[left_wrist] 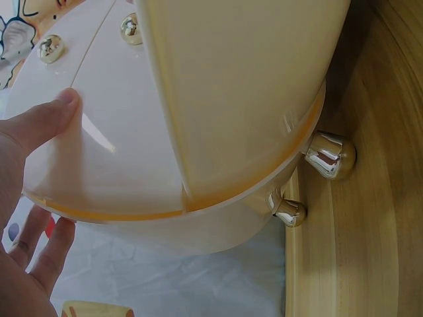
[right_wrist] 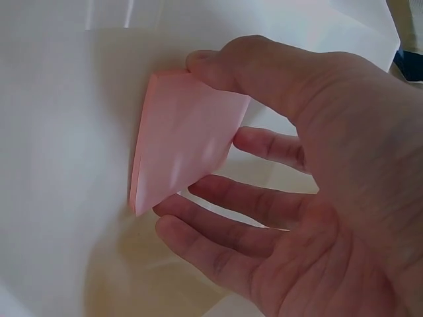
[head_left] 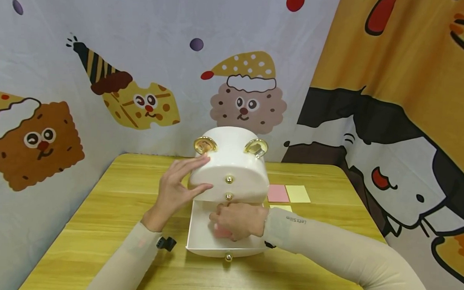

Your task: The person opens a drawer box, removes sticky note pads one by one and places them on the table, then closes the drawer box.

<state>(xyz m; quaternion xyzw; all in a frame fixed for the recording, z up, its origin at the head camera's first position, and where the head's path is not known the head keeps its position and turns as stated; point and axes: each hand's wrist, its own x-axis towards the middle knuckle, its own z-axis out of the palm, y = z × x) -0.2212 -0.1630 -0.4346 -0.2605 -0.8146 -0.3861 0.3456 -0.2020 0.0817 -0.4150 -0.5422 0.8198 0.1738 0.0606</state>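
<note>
A white drawer box (head_left: 231, 160) with gold knobs stands on the wooden table, its bottom drawer (head_left: 198, 229) pulled out. My left hand (head_left: 176, 188) rests at the box's left side. Its thumb (left_wrist: 56, 119) touches the front, and the fingers, mostly straight, reach along the side. Inside the drawer, my right hand (head_left: 240, 220) pinches a pink sticky note pad (right_wrist: 188, 135). In the right wrist view the thumb lies on the pad's top edge, with fingertips at its lower and right edges. The pad leans close to the white drawer surface.
Right of the box lie a pink note pad (head_left: 278, 193), a pale yellow pad (head_left: 298, 194) and another yellow pad (head_left: 283, 208) partly hidden by the right sleeve. Two gold rings (head_left: 205, 145) project from the box. A cartoon-print curtain (head_left: 151, 39) hangs behind the table.
</note>
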